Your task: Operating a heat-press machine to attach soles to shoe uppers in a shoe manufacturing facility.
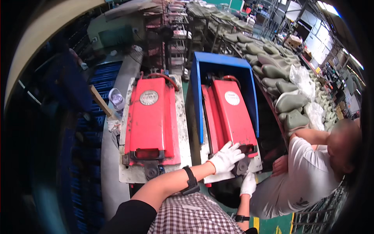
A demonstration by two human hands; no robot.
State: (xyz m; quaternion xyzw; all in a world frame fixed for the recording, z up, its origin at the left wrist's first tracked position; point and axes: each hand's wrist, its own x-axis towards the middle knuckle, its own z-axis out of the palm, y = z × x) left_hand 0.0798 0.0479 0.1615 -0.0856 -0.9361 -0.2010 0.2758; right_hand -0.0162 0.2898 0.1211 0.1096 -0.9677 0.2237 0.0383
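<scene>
Two red metal machine lids lie side by side, the left lid on a pale stained base plate, the right lid inside a blue metal hood. My left hand, in a white knit glove, lies with fingers outstretched on the right lid's front end, beside its dark handle. Just below is a grey metal bracket with a round boss. My right hand, also gloved, is at the plate's front edge next to that bracket. Its fingers look drawn together; what they hold is hidden.
Many olive-green boots are piled on a rack at the right, some in clear plastic. Close on my right a person in a white shirt leans toward the rack. A pale lilac shoe-like piece rests on the metal bench at left.
</scene>
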